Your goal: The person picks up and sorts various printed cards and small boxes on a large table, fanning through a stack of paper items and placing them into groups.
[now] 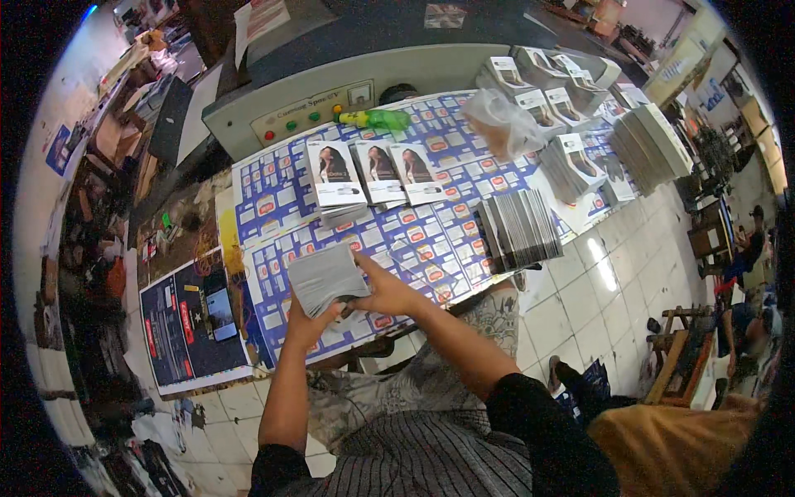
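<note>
Between my two hands is a stack of grey-white printed cards (325, 272), held just above the near left part of the table. My left hand (310, 321) grips its near left corner, the thumb along the near edge. Wrapped round its right side is my right hand (383, 288), with the thumb near a dark spot at the near edge. Beyond the stack, small piles of white cards with a picture of a long-haired person stand in a row: a left pile (334, 178), a middle pile (379, 170) and a right pile (416, 170).
A blue printed sheet (277, 203) covers the table. To the right lies a row of cards on edge (520, 230), with more bundles (650, 149) farther off. A green bottle (385, 120) and a clear plastic bag (503, 124) lie at the back. A phone (220, 313) rests at left.
</note>
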`<move>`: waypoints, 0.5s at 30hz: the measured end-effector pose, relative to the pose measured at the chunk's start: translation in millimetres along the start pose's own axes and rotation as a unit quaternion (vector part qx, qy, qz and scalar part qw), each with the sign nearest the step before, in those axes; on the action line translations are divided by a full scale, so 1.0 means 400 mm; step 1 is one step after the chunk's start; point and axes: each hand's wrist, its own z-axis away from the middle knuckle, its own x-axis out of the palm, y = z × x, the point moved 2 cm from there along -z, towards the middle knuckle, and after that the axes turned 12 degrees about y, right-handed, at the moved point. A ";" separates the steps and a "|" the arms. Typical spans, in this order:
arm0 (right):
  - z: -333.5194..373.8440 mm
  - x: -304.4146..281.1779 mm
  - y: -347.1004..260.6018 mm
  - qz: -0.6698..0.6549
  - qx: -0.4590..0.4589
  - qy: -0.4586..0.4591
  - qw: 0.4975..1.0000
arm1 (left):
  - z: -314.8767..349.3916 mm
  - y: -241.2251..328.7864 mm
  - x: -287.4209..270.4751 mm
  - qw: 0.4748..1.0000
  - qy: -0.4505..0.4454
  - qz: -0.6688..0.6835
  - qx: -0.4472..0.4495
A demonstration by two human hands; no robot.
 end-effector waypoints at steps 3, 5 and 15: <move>0.036 0.012 0.014 -0.098 -0.014 0.039 0.994 | 0.055 0.014 0.031 0.996 0.055 0.045 0.052; 0.048 0.048 0.024 -0.096 -0.026 0.058 0.993 | 0.085 0.025 0.050 0.995 0.047 0.077 0.038; 0.036 0.020 -0.020 -0.069 0.077 0.069 0.992 | 0.042 0.040 0.007 0.972 -0.048 -0.204 0.103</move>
